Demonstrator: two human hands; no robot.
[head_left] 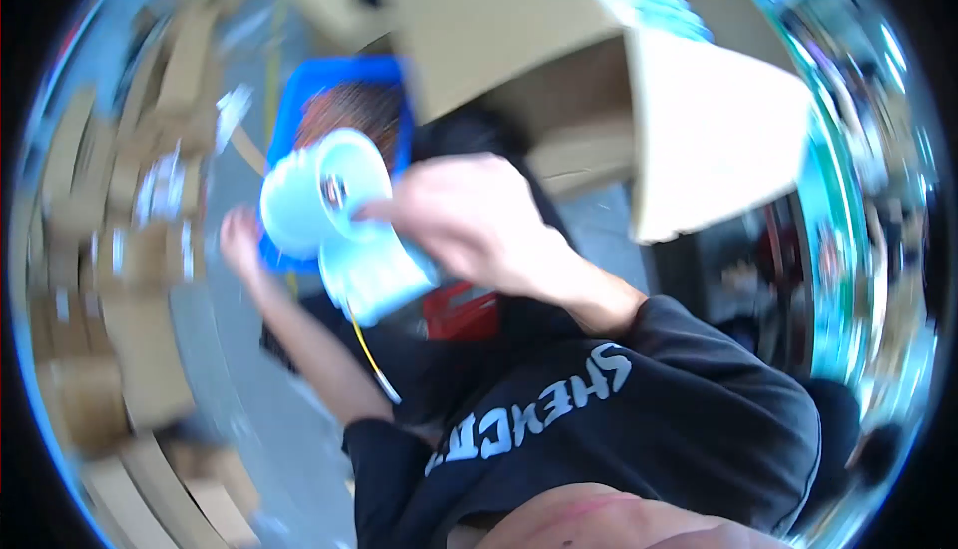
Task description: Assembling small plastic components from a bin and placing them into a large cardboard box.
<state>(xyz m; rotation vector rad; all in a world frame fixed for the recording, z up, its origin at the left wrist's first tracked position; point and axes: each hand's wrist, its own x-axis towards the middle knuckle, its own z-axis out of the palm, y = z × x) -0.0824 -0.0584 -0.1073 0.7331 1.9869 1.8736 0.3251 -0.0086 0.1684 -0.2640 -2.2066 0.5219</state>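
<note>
A light-blue, cup-shaped plastic part is tilted with its round mouth toward my right hand; a small dark disc shows inside. My right hand is closed at its rim, one finger or thumb reaching into the mouth, the other fingers smeared by motion. Just below, a second light-blue plastic piece rests against my lap, with a yellow cord hanging under it. My left hand is to the left of the cup-shaped part, seemingly apart from it; its fingers are too blurred to read.
A blue crate holding reddish-brown pieces stands beyond my hands. At the upper right is a large open cardboard box with light-blue items near its top. Cardboard boxes line the left side. Red material shows at my lap.
</note>
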